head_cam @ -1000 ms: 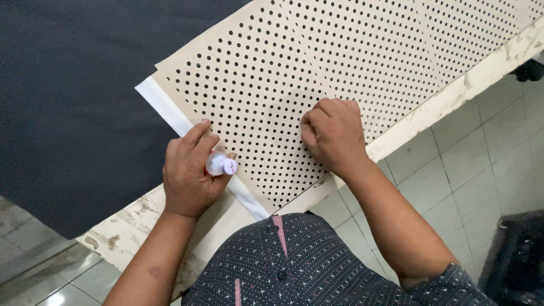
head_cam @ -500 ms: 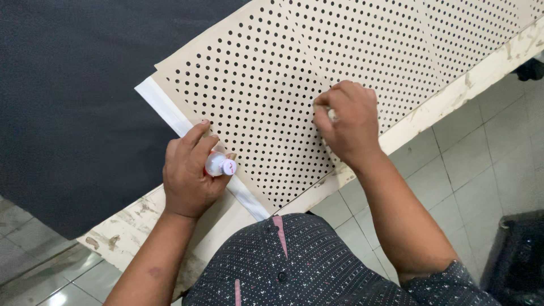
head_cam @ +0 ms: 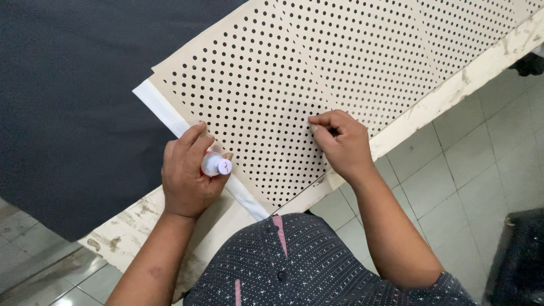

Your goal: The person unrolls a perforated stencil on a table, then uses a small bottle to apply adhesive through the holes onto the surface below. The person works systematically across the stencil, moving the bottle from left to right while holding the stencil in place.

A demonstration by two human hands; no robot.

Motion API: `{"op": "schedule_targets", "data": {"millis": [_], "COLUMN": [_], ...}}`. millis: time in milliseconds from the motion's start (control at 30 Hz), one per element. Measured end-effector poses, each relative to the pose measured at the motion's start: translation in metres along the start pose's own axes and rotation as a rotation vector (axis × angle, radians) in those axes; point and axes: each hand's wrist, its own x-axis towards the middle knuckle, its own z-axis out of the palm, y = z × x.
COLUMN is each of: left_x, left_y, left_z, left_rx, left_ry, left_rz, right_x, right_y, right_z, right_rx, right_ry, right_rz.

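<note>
A beige sheet (head_cam: 272, 85) punched with rows of small round holes lies on the table, over a white strip (head_cam: 164, 110) that shows along its left edge. My left hand (head_cam: 187, 173) grips a small white bottle (head_cam: 215, 164) with a pale cap, held at the sheet's near left edge. My right hand (head_cam: 340, 141) rests on the sheet close to the table's front edge, its fingertips pinched together on the surface. Whether anything is between those fingers is hidden.
Dark grey fabric (head_cam: 68, 102) covers the table to the left of the sheet. The table's worn white front edge (head_cam: 447, 96) runs diagonally. Pale floor tiles (head_cam: 470, 175) lie below, and a dark object (head_cam: 518, 255) stands at the lower right corner.
My right hand slid a little toward the right over the perforated sheet, then came back with its fingertips pinched. The left hand and bottle have stayed in place.
</note>
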Motion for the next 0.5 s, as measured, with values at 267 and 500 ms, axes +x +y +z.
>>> {"op": "schedule_targets", "data": {"millis": [267,500], "left_x": [-0.003,-0.009], "left_y": [-0.003,-0.007], "left_z": [0.000,0.007], "left_rx": [-0.051,-0.025], "left_ry": [0.043,0.115], "left_rz": [-0.021,-0.020], "right_x": [-0.018,-0.033], "right_y": [0.017,0.033], "right_z": [-0.001,-0.006], "right_rx": [0.167,0.349], "right_ry": [0.020,0.047], "right_rz": [0.066,0.065]}}
